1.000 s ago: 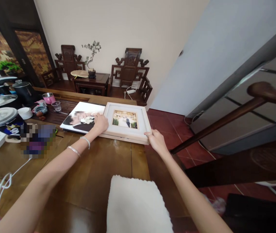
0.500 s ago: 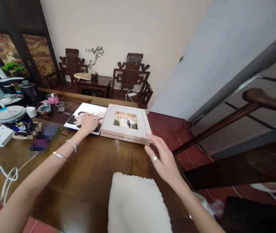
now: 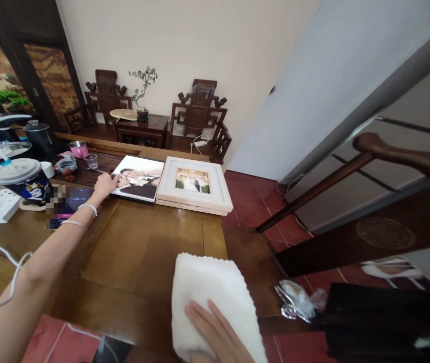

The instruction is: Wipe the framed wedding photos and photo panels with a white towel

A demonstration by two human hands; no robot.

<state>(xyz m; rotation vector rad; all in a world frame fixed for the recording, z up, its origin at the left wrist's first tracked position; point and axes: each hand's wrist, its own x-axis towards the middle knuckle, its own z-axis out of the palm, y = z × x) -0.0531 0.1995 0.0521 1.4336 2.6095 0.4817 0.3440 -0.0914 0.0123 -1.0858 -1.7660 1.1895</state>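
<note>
My left hand [image 3: 105,186] is at the left edge of a flat photo panel [image 3: 142,189] with a couple's picture and a dark edge. Its fingers are curled in at that edge, with the thumb side over the picture; the fingertips are partly hidden. Right beside the panel lie light wooden picture frames [image 3: 220,189], stacked, the top one holding a small wedding photo. My right hand [image 3: 218,330] rests on a white cloth [image 3: 210,272] with a scalloped edge near the table's front. Its fingers are stretched out flat on the cloth.
On the left of the wooden table [image 3: 142,242] stand a lidded cup [image 3: 29,184], a phone [image 3: 74,199], a pink mug [image 3: 78,148] and a clear cup [image 3: 91,161]. A white cable [image 3: 18,275] hangs at left. A wooden chair [image 3: 351,222] stands close on the right.
My left hand has slid from the middle of the photo panel to its left edge. My right hand has left the frames' corner and come back onto the white cloth.
</note>
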